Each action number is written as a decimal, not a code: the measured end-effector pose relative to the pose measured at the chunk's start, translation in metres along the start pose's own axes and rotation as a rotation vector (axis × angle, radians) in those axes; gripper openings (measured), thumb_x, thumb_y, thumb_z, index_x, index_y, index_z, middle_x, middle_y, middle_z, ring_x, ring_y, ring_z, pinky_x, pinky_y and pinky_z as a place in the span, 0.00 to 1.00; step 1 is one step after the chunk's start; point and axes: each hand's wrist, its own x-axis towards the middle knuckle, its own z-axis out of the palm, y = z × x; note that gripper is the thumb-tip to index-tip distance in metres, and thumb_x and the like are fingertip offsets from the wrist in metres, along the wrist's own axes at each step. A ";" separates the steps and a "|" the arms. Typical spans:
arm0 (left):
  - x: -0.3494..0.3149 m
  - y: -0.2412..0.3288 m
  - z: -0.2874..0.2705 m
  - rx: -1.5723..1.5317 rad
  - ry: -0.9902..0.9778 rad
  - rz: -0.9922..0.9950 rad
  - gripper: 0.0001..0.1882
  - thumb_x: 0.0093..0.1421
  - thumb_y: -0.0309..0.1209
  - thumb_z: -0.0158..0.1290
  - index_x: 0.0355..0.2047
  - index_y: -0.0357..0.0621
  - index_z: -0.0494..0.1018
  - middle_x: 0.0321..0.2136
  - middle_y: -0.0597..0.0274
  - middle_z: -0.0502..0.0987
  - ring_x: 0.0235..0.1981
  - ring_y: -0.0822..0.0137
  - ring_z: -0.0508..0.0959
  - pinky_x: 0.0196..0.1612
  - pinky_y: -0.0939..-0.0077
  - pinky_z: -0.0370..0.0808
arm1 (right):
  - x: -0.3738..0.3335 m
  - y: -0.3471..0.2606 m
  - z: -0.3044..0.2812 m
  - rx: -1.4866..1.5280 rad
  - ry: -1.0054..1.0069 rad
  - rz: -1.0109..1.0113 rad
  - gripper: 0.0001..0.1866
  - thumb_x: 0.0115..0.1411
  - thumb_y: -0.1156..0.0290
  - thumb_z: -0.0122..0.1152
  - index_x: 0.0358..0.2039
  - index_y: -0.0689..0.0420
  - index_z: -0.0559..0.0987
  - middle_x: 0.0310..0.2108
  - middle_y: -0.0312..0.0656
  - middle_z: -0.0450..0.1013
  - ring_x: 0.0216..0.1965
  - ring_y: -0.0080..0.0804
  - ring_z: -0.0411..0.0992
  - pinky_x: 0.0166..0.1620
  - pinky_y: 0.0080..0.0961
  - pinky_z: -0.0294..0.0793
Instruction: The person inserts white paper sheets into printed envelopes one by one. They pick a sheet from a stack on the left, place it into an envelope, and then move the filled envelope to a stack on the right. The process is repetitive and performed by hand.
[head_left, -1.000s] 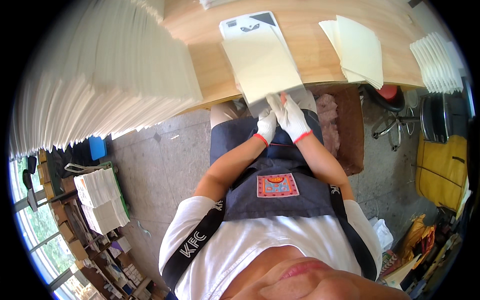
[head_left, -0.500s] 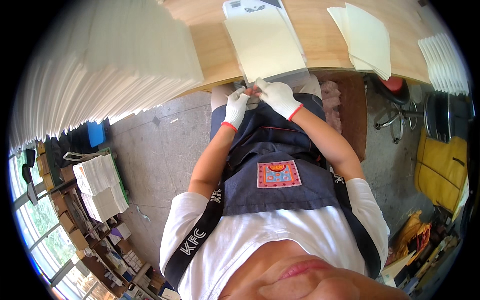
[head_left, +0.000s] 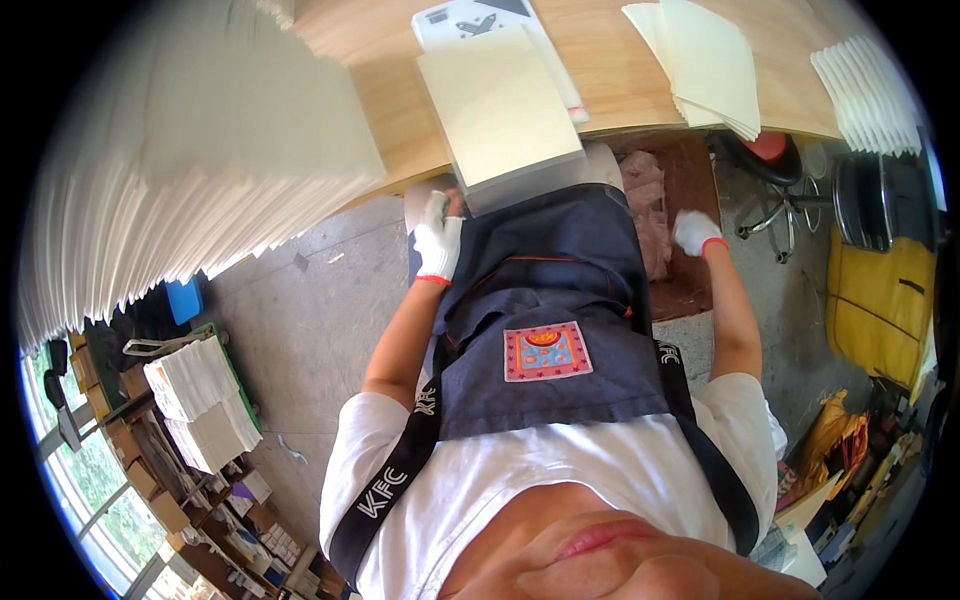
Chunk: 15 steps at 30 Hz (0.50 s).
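A cream sheet-like piece [head_left: 505, 110] lies in a clear plastic sleeve [head_left: 530, 180] that hangs over the near table edge above my lap. Beneath it a white printed packet [head_left: 475, 20] shows at the far side. My left hand [head_left: 438, 240], in a white glove with a red cuff, is beside the sleeve's near left corner. Its fingers point up and look apart, with bare fingertips showing; whether they touch the sleeve is unclear. Well to the right of the sleeve, my right hand [head_left: 697, 233], gloved alike, is over a brown surface. Its fingers are turned away and smeared by motion.
A tall stack of white sheet-like pieces [head_left: 200, 150] fills the left of the wooden table [head_left: 590, 60]. Cream pieces [head_left: 705, 70] and a white stack [head_left: 865, 95] lie to the right. Crumpled pinkish material [head_left: 645, 210] and a wheeled stool [head_left: 775, 165] are below the table's right side.
My hands, together at the sleeve's near edge before, have parted. The right hand has swung out to the right, and the left has moved to the sleeve's left corner. The view has shifted slightly.
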 end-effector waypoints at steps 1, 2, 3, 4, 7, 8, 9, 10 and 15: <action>0.000 0.000 0.000 0.308 0.150 0.260 0.10 0.51 0.25 0.54 0.35 0.44 0.73 0.34 0.60 0.74 0.31 0.59 0.75 0.29 0.72 0.73 | -0.009 -0.002 0.012 -0.049 -0.214 -0.155 0.19 0.52 0.60 0.50 0.40 0.59 0.72 0.36 0.53 0.73 0.37 0.50 0.72 0.41 0.43 0.69; 0.004 0.006 -0.005 0.523 0.242 0.460 0.14 0.42 0.25 0.60 0.33 0.50 0.74 0.37 0.62 0.71 0.34 0.57 0.72 0.31 0.68 0.71 | -0.021 -0.036 -0.023 0.110 -0.047 -0.153 0.19 0.51 0.61 0.51 0.42 0.57 0.73 0.38 0.50 0.73 0.39 0.48 0.72 0.42 0.41 0.69; 0.007 0.004 -0.004 0.520 0.256 0.514 0.15 0.42 0.26 0.60 0.33 0.49 0.74 0.37 0.63 0.72 0.36 0.58 0.72 0.33 0.67 0.71 | -0.037 -0.083 -0.078 0.265 0.122 -0.145 0.19 0.51 0.63 0.52 0.43 0.55 0.73 0.39 0.47 0.73 0.40 0.46 0.71 0.43 0.40 0.69; 0.014 0.006 0.002 0.500 0.260 0.590 0.15 0.42 0.26 0.61 0.33 0.49 0.74 0.37 0.64 0.73 0.37 0.58 0.72 0.35 0.67 0.70 | -0.041 -0.109 -0.099 0.356 0.305 -0.289 0.19 0.49 0.66 0.54 0.43 0.53 0.73 0.39 0.47 0.72 0.41 0.45 0.70 0.44 0.39 0.69; 0.023 0.015 0.003 0.463 0.184 0.676 0.12 0.40 0.29 0.62 0.28 0.48 0.74 0.35 0.67 0.74 0.38 0.61 0.72 0.37 0.68 0.69 | -0.041 -0.172 -0.148 0.411 0.902 -0.761 0.15 0.46 0.63 0.60 0.36 0.50 0.73 0.35 0.42 0.71 0.39 0.43 0.69 0.41 0.35 0.68; 0.024 0.014 0.003 0.434 0.165 0.660 0.12 0.40 0.29 0.62 0.27 0.48 0.73 0.34 0.67 0.74 0.37 0.61 0.72 0.36 0.68 0.69 | -0.032 -0.177 -0.150 0.444 0.869 -0.779 0.14 0.46 0.64 0.61 0.34 0.51 0.73 0.34 0.42 0.71 0.38 0.43 0.69 0.40 0.34 0.69; 0.025 0.013 0.002 0.406 0.146 0.643 0.11 0.41 0.29 0.61 0.26 0.47 0.73 0.34 0.67 0.74 0.37 0.61 0.72 0.35 0.68 0.69 | -0.020 -0.182 -0.147 0.477 0.836 -0.799 0.13 0.46 0.66 0.61 0.32 0.52 0.73 0.33 0.42 0.71 0.37 0.43 0.70 0.39 0.34 0.69; 0.028 0.017 -0.001 0.367 0.095 0.583 0.08 0.45 0.28 0.60 0.21 0.45 0.70 0.30 0.64 0.73 0.33 0.61 0.72 0.35 0.70 0.69 | -0.012 -0.188 -0.141 0.514 0.797 -0.822 0.12 0.46 0.67 0.62 0.31 0.53 0.72 0.31 0.42 0.71 0.36 0.42 0.70 0.39 0.33 0.69; 0.022 -0.018 0.030 -0.503 0.244 -0.426 0.09 0.53 0.28 0.56 0.23 0.46 0.65 0.24 0.68 0.70 0.25 0.71 0.71 0.30 0.78 0.71 | -0.009 -0.226 -0.122 1.250 0.468 -0.336 0.06 0.54 0.70 0.57 0.27 0.57 0.70 0.21 0.39 0.69 0.20 0.25 0.67 0.24 0.23 0.65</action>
